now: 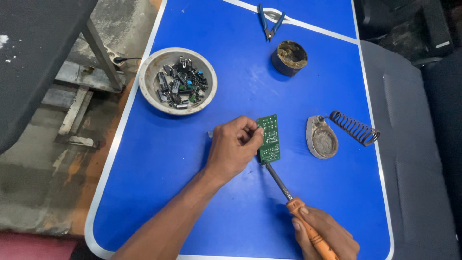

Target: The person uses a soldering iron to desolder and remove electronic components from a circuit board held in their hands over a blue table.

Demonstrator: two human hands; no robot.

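My left hand (234,148) grips a small green circuit board (270,138) by its left edge and holds it just above the blue table (159,159). My right hand (325,234) holds a soldering iron (293,202) by its orange handle. The iron's metal tip touches the lower edge of the board.
A bowl (177,80) with several electronic parts stands at the upper left. A round tin of brownish paste (289,58) and blue-handled cutters (269,20) lie farther back. A soldering iron stand with a coil (337,133) sits right of the board. A grey seat (414,159) borders the table's right edge.
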